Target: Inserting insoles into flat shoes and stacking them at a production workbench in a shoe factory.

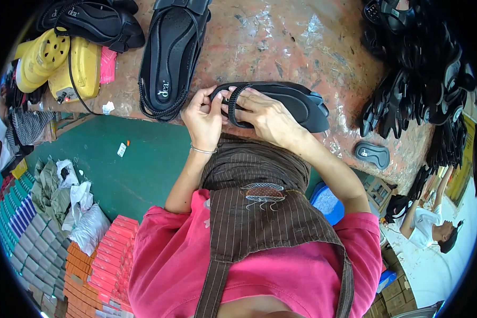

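A black sandal (pixel 297 107) lies on its side edge along the near edge of the worktable, its toe to the right. My left hand (pixel 204 117) pinches the heel end of the sandal between thumb and fingers. My right hand (pixel 270 117) reaches over the sandal, with fingers hooked around its braided back strap (pixel 232 106). What the fingertips press between them at the heel is partly hidden. Just left of my hands rests another black sandal (pixel 168 66), its braided strap toward me and its insole facing up.
The worn worktable (pixel 281 45) carries more black sandals (pixel 95 24) and a yellow device (pixel 82 66) at left, beside a yellow clog (pixel 45 58). Dark straps and shoe parts (pixel 408 79) heap at right, near a small grey insole (pixel 372 154). Another person (pixel 426 225) is at far right.
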Demonstrator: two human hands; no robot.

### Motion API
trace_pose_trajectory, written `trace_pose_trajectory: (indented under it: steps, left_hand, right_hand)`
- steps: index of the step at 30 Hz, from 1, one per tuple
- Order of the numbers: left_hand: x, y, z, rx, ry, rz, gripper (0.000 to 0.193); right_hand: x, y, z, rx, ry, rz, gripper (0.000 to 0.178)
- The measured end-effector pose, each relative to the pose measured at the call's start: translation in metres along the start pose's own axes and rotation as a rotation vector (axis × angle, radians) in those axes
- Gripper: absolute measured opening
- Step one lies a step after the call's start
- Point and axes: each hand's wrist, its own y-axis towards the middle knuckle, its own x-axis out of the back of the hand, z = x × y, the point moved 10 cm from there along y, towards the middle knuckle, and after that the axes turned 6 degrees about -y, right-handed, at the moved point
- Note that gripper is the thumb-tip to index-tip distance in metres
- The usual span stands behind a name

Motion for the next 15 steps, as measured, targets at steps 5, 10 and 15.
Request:
trace_pose_trajectory:
  steps: [5,10,15]
  left_hand:
    - [0.002,0.003,-0.002,-0.004,0.099,0.034,0.008]
    - [-0.003,0.006,-0.006,-0.010,0.114,0.052,0.008]
    - [-0.024,-0.032,-0.001,0.050,0.297,0.248,0.011]
  right_hand:
    - [0.005,-0.012,0.000,-0.182,-0.205,-0.025,0.037]
    - [0.012,-0.022,-0.002,-0.344,-0.412,-0.062,0.040]
    - [0.094,-0.058,-0.049,-0.705,-0.582,-0.540,0.052]
